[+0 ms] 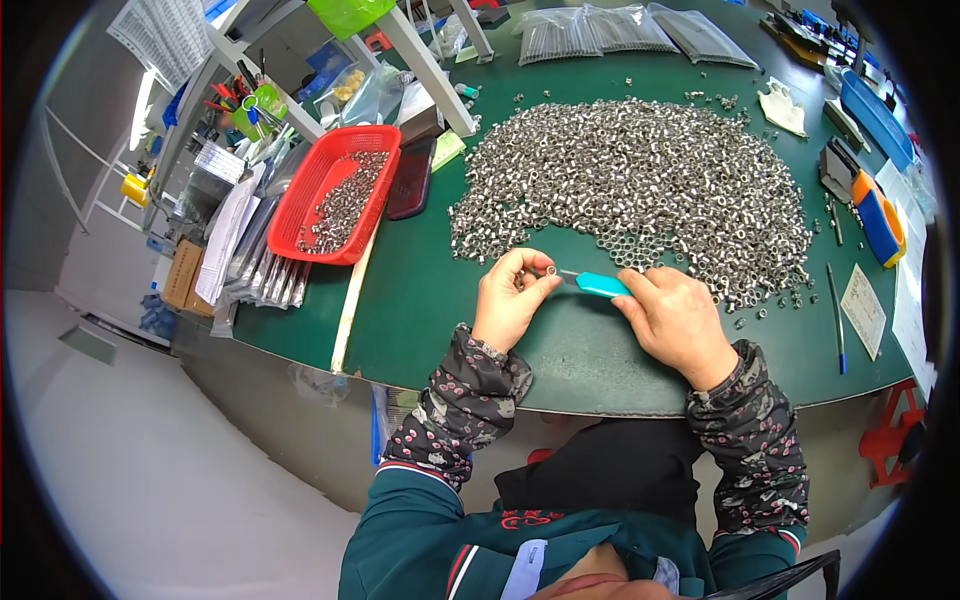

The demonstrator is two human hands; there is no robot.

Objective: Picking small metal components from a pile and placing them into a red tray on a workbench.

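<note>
From where I watch, the heap of small metal nuts (640,190) lies on the table (430,290) at twelve o'clock of my two hands. The basket (338,192) with more nuts in it sits at ten o'clock. Bagged parts (620,30) lie behind the heap. A pen (835,318) rests at three o'clock.

A red plastic basket (335,195) partly filled with small metal parts is seen at ten o'clock on the green counter (440,300). Clear plastic bags (600,30) are laid at twelve o'clock. A blue pen (838,320) is placed at three o'clock.
</note>
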